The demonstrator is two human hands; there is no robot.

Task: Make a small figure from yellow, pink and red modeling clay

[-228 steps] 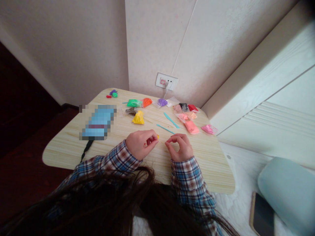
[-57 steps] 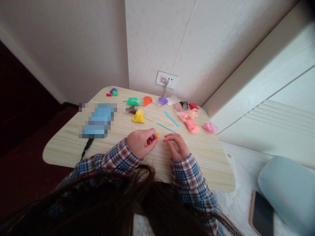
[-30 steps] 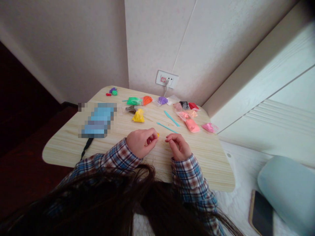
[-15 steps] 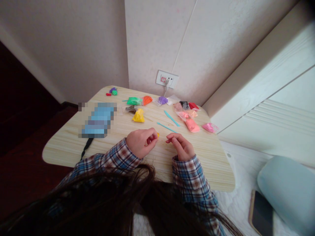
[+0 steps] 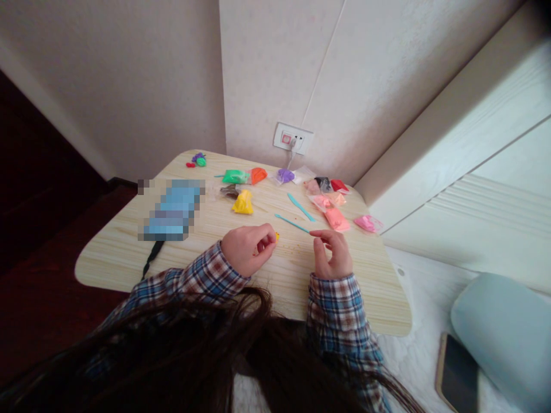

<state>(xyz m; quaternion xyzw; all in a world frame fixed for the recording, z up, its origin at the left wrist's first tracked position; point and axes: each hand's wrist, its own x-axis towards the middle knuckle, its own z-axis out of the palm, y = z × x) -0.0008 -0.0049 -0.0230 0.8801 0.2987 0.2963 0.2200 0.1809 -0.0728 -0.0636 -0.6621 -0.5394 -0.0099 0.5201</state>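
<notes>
Between thumb and forefinger, my left hand [image 5: 249,248] pinches a small piece of yellow clay [image 5: 277,236], mostly hidden by the fingers. My right hand [image 5: 333,254] is open, thumb and forefinger apart, with its forefinger tip at the near end of a thin blue modelling tool [image 5: 293,223]. I cannot tell whether the finger touches it. Beyond lies a wider blue clay knife [image 5: 301,207]. Tiny yellow crumbs [image 5: 298,246] dot the wood between my hands. A bag of yellow clay [image 5: 243,202] stands past my left hand.
Several bags of clay line the back of the table [image 5: 206,252], among them green [image 5: 235,176], purple [image 5: 284,175] and coral [image 5: 336,218]. Small purple, green and red clay shapes [image 5: 201,162] sit at the far left corner. A blurred-out phone-like device [image 5: 174,209] lies left.
My right hand has moved right, away from my left hand, to the end of the thin blue tool, and its fingers have spread. My left hand stays put.
</notes>
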